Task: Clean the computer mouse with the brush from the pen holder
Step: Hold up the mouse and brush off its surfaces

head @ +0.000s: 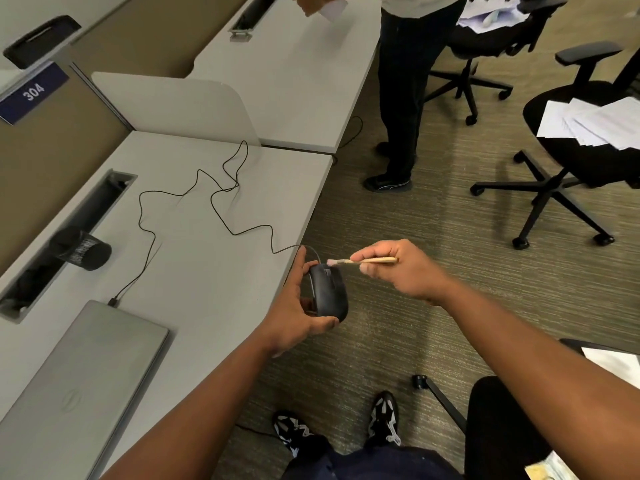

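My left hand [294,306] grips a black wired computer mouse [330,292], held just off the desk's right edge, above the carpet. My right hand [401,268] pinches a small brush [363,261] with a pale wooden handle. Its light bristle tip touches the front top of the mouse. The mouse's thin black cable [221,192] loops across the grey desk [194,271] to a closed grey laptop [86,375]. A black mesh pen holder [83,249] stands on the desk's left side, by the cable slot.
A low divider panel [173,105] separates my desk from another one behind it. A person in dark trousers [405,98] stands by that far desk. Two black office chairs [571,150] with papers on them sit to the right; another chair [502,427] is at lower right.
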Demonstrator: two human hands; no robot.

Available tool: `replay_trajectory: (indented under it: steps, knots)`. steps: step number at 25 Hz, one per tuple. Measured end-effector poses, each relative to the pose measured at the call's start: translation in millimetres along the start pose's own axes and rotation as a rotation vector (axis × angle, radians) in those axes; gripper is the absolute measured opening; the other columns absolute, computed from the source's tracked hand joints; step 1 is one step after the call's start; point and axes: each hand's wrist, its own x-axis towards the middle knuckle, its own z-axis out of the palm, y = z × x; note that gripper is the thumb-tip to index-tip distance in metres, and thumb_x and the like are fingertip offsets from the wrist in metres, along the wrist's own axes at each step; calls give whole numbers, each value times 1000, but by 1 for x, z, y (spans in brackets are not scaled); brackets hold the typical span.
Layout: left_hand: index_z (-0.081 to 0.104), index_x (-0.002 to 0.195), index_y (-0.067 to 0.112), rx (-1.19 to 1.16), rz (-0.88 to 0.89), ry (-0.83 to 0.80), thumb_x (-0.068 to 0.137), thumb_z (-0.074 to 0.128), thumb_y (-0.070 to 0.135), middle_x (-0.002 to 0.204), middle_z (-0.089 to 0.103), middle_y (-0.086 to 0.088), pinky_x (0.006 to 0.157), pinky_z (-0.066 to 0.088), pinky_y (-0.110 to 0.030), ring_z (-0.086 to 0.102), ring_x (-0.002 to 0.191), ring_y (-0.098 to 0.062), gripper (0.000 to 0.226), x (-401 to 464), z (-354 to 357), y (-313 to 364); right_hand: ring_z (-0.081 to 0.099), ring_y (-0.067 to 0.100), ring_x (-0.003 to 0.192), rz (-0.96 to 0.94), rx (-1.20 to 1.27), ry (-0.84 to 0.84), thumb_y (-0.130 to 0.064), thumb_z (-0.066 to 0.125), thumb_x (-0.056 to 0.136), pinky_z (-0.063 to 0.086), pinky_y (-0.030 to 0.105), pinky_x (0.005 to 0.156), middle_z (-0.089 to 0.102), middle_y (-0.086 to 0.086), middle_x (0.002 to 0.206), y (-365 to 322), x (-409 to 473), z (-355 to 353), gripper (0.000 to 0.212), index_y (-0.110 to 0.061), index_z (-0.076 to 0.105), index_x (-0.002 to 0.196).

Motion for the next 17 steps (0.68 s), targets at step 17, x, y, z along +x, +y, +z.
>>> replay_trajectory:
  steps: [17]
  knots:
    - [2, 162, 61, 66, -7, 14, 70, 97, 20, 167, 29, 19, 91, 66, -34, 61, 135, -30, 139, 2, -5, -1, 73, 22, 81, 120, 437, -103, -6, 71, 95, 61, 26, 71, 76, 21, 91, -6, 1, -20, 13, -10, 81, 103]
